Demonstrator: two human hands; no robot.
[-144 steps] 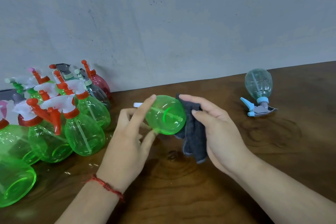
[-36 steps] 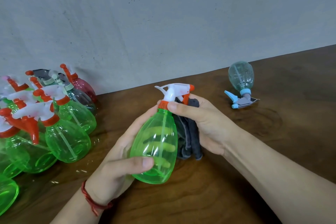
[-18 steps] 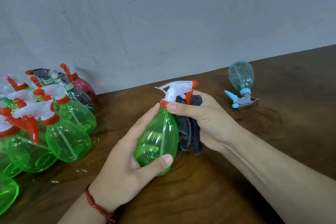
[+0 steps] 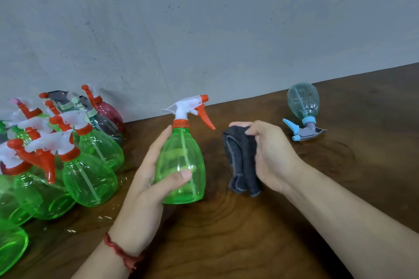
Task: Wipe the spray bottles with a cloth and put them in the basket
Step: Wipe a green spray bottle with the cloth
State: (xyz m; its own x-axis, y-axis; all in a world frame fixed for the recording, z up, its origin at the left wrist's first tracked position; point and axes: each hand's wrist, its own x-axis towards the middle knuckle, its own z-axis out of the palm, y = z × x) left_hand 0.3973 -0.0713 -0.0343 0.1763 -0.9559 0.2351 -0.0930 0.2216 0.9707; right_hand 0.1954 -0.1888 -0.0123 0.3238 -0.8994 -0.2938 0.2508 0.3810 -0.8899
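Bottle (image 4: 181, 161) upright in left grip (image 4: 147, 179); cloth (image 4: 241, 161) in right grip (image 4: 269, 154).

Dark wooden table against a grey wall

The table (image 4: 249, 244) is deep brown wood with a strong swirling grain that curls into ring-like whorls near the middle and toward the right. Its surface has a slight sheen, and a few small bright glints (image 4: 71, 231) show low on the left. Behind it, the wall (image 4: 204, 29) is pale grey and rough, marked with dark specks and faint scuffs; it meets the table along a line that climbs to the right. A red braided cord (image 4: 120, 253) circles a wrist.
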